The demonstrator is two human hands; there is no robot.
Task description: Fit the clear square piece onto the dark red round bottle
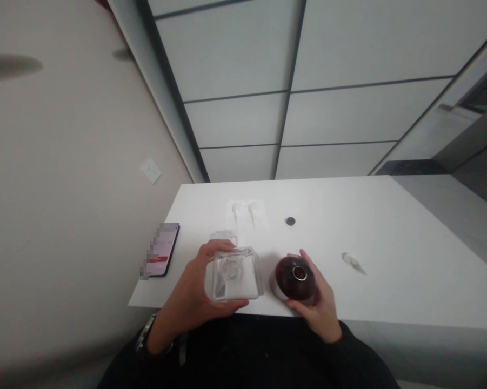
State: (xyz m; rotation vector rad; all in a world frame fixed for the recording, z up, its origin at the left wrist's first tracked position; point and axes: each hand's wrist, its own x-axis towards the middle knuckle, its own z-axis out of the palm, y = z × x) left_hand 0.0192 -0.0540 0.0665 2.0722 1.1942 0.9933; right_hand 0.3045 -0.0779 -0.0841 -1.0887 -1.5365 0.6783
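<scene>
Hard to make out first. Underside of the square, clear, thick-walled plastic container [243, 283] not seen; whether it rests on the white, smooth-topped table [320, 210] or is held above it, cannot tell. Same doubt for the dark red-brown, glossy, domed object with a pale lower body [295, 281], its right flank covered by fingers. A thin, transparent piece [226, 235] lies just beyond the container, partly behind the left hand [192, 294]. Two white, stemmed shapes [244, 212] near the far edge nearly melt into the white around them. Part of the black-edged phone with a lit pinkish screen [164, 253] is lost under blocky pixels.

Hands: left comes in from the left, wrist bearing a metallic band [147, 330], fingers clamped across the container, thumb on the near side, the others on the far side. Right hand [321, 305] wraps the domed object from the right, fingers closed on it, thumb nearest the body. The two held things stand side by side, a narrow gap between.

Materials: container see-through, a round form showing within its outline; dome shiny, silvery ring on top. Beyond, a small dark disc [291, 221]; rightward, a whitish, elongated, translucent item [353, 263].
</scene>
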